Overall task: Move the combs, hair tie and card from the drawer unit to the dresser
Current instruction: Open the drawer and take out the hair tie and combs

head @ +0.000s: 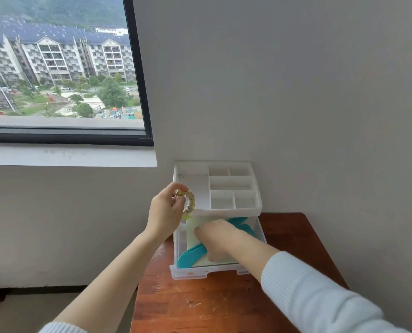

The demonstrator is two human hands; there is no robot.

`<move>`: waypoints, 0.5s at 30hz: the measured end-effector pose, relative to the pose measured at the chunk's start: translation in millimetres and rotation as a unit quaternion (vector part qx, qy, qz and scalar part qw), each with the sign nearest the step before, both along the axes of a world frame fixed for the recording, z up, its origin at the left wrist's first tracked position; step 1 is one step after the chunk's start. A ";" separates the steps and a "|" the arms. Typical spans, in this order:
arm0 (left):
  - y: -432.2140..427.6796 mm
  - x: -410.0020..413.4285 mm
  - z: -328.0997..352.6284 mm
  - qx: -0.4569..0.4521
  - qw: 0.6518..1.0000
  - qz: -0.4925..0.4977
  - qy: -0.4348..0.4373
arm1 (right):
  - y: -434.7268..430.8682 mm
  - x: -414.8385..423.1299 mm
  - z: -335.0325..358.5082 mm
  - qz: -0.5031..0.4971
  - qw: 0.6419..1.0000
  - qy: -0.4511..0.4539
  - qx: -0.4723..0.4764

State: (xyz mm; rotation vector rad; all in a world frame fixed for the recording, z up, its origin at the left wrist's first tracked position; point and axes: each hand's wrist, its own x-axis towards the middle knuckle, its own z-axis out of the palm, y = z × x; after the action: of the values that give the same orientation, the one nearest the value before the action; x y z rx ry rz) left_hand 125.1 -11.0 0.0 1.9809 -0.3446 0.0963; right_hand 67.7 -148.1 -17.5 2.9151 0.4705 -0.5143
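A reddish-brown wooden surface [224, 304] carries a clear plastic drawer unit [218, 212] at its back, against the wall; pale scratches mark the wood just before the unit.

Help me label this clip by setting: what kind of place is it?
Probably a room in an upper-floor flat, perhaps a bedroom: a window overlooks apartment blocks, and a plastic drawer unit holding teal combs sits on a wooden dresser in a plain corner.

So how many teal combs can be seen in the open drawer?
2, both in the drawer: one comb at front left, another comb toward back right, crossing under the right hand. More may be hidden beneath it.
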 end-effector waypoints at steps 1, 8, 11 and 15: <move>0.6 3.2 0.3 0.008 1.000 0.001 0.012 | 2.6 1.9 -0.2 0.012 1.000 0.005 -0.024; 4.0 9.9 -3.3 0.007 0.998 0.009 0.061 | 5.8 6.2 -0.9 0.058 0.996 -0.023 -0.068; 2.9 10.2 -2.2 0.003 0.997 0.013 0.071 | 9.6 9.0 2.1 0.059 0.994 -0.011 -0.091; 2.5 9.2 -1.5 -0.009 0.996 0.014 0.087 | 13.3 9.0 1.5 0.054 0.993 0.005 -0.109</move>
State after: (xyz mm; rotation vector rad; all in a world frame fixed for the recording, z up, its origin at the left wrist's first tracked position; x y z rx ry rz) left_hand 134.4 -8.5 -1.6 1.9605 -0.2023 -0.0538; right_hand 76.7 -134.9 -16.0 2.6636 0.5337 -0.5300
